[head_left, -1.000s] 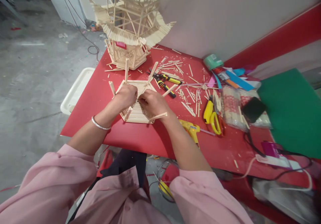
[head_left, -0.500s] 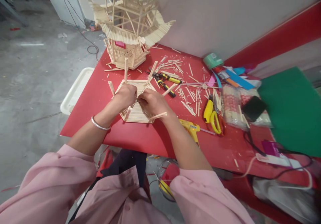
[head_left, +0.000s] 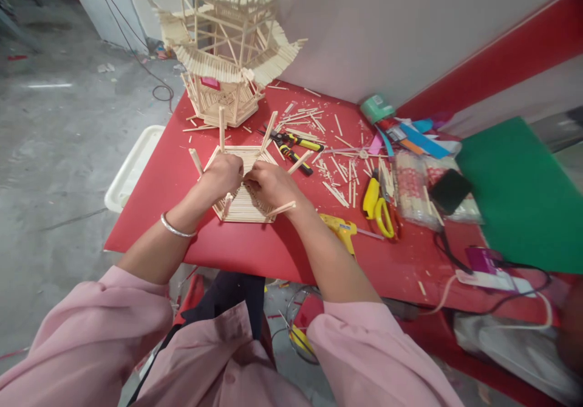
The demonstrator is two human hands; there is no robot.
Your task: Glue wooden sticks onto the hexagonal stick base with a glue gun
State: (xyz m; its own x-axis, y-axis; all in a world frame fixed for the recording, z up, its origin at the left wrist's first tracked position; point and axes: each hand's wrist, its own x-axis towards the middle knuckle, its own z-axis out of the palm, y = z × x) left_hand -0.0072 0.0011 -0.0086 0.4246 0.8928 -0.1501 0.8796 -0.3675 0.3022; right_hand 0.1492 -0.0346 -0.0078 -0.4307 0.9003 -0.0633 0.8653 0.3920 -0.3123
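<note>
A flat hexagonal panel of pale wooden sticks (head_left: 243, 206), with short posts standing at its corners, lies on the red table (head_left: 255, 249). My left hand (head_left: 222, 175) and my right hand (head_left: 272, 183) rest on its middle, knuckles up, fingertips pinched together where they meet. What the fingers pinch is hidden under them. A silver bangle (head_left: 175, 229) circles my left wrist. Behind the panel stands a tall tiered tower of sticks (head_left: 228, 48).
Loose sticks (head_left: 337, 170) litter the table's middle. Yellow-handled pliers (head_left: 296, 146), yellow scissors (head_left: 376, 206), a yellow glue gun (head_left: 339, 228), a green tape roll (head_left: 376, 108), coloured paper strips (head_left: 419, 140) and a green sheet (head_left: 519, 194) lie to the right. A white tray (head_left: 132, 167) hangs off the left edge.
My hands stay pinched on the stick panel. The view has shifted slightly, so everything sits a little further left and down.
</note>
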